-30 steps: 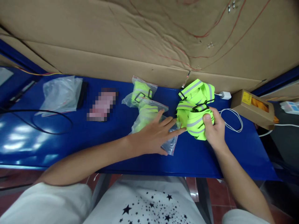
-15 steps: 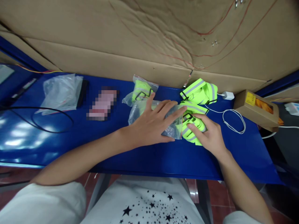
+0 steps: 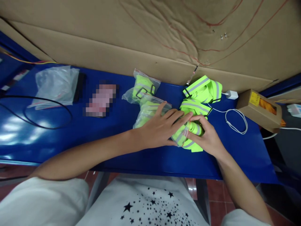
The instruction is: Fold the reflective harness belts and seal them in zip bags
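Note:
My left hand (image 3: 162,127) lies over a clear zip-lock bag (image 3: 176,141), holding its mouth between the thumb below and the fingers above. My right hand (image 3: 207,135) grips a rolled neon yellow-green reflective strap (image 3: 195,128) with a grey stripe. Part of that roll sits inside the bag's mouth, under a red seal line. Most of the bag is hidden by my left hand. Behind it lies a bagged strap (image 3: 147,110), and farther back a second bagged strap (image 3: 143,85) with black buckles.
Two loose reflective straps (image 3: 203,89) lie beyond my right hand. A white cable (image 3: 236,121) and a cardboard box (image 3: 258,108) are at the right. A blurred-out pink item (image 3: 101,100), a stack of clear bags (image 3: 55,86) and a black cable (image 3: 47,127) lie left on the blue table (image 3: 150,160).
The strap roll in my right hand has moved left into the bag's mouth. My left hand has shifted slightly right, uncovering more of the bagged strap behind it.

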`<control>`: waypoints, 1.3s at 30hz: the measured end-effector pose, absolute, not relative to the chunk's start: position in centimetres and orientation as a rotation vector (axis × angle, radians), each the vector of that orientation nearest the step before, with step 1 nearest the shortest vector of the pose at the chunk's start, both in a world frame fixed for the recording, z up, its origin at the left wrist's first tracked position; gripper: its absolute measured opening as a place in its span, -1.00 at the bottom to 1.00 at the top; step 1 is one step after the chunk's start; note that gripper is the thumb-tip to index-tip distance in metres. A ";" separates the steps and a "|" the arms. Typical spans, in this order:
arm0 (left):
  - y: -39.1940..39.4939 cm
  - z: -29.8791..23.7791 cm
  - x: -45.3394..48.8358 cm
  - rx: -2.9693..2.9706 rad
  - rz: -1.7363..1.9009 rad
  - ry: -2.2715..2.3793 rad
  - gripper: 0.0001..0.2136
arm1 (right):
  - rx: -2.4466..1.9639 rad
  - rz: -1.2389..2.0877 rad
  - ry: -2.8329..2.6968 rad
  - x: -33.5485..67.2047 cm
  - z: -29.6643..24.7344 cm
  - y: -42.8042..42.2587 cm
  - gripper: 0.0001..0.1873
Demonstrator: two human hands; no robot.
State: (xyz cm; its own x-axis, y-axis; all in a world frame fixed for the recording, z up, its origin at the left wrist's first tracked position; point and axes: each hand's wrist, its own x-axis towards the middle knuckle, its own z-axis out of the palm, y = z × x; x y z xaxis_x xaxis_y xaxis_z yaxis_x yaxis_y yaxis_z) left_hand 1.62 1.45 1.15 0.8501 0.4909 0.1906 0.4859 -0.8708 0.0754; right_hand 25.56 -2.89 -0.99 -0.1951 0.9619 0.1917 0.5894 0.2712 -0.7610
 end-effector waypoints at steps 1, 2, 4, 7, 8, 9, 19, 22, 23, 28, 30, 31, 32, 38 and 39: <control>1.6 1.2 1.5 2.996 0.328 0.795 -0.01 | -1.380 0.782 -1.857 25.7 -0.9 -2.8 -0.56; 1.8 1.2 1.4 2.996 0.332 0.797 0.00 | -1.374 0.829 -1.818 25.7 -0.9 -2.7 -0.53; 2.1 1.5 1.2 3.004 0.341 0.786 0.01 | -1.398 0.854 -1.700 25.8 -1.0 -2.6 -0.47; 2.1 1.6 1.3 3.026 0.361 0.775 -0.01 | -1.419 0.801 -1.569 25.2 -1.3 -2.6 -0.49; 2.0 1.5 1.3 3.029 0.371 0.768 -0.02 | -1.415 0.796 -1.578 24.9 -1.4 -2.6 -0.51; 1.9 1.3 1.4 3.023 0.384 0.759 -0.03 | -1.407 0.803 -1.600 24.6 -1.4 -2.6 -0.52; 2.4 1.7 0.6 2.872 0.416 0.997 0.15 | -1.234 1.089 -1.627 24.3 1.0 -0.8 -0.46; 2.3 2.0 0.8 2.828 0.375 1.016 0.05 | -1.232 1.152 -1.512 23.3 1.1 0.0 -0.48; 2.2 2.1 0.8 2.819 0.383 1.025 0.01 | -1.243 1.138 -1.492 22.9 1.3 0.3 -0.48; 3.1 3.3 0.0 2.690 0.578 0.977 0.06 | -1.248 1.074 -1.625 21.6 5.1 1.5 -0.51; 3.8 3.9 -0.8 2.591 0.642 0.860 0.17 | -1.209 1.081 -1.745 21.5 7.0 1.8 -0.55; 4.1 4.2 -1.2 2.553 0.660 0.809 0.20 | -1.200 1.063 -1.804 21.4 7.8 1.9 -0.57; 4.4 4.5 -1.5 2.529 0.674 0.773 0.21 | -1.196 1.035 -1.855 21.3 8.5 2.0 -0.58; 3.7 5.1 -1.3 2.706 0.848 1.055 0.15 | -1.199 0.974 -1.827 19.9 9.7 2.9 -0.62; 3.4 5.1 -1.1 2.773 0.865 1.145 0.15 | -1.201 0.965 -1.778 19.6 9.7 3.1 -0.61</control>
State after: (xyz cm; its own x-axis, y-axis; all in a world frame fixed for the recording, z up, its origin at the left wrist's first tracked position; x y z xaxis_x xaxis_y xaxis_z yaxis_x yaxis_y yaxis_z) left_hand -1.07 3.45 5.06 0.5775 0.6565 0.4852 0.6461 -0.7309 0.2199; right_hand 19.62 3.13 9.66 -0.2604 0.9487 0.1794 0.3664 0.2690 -0.8907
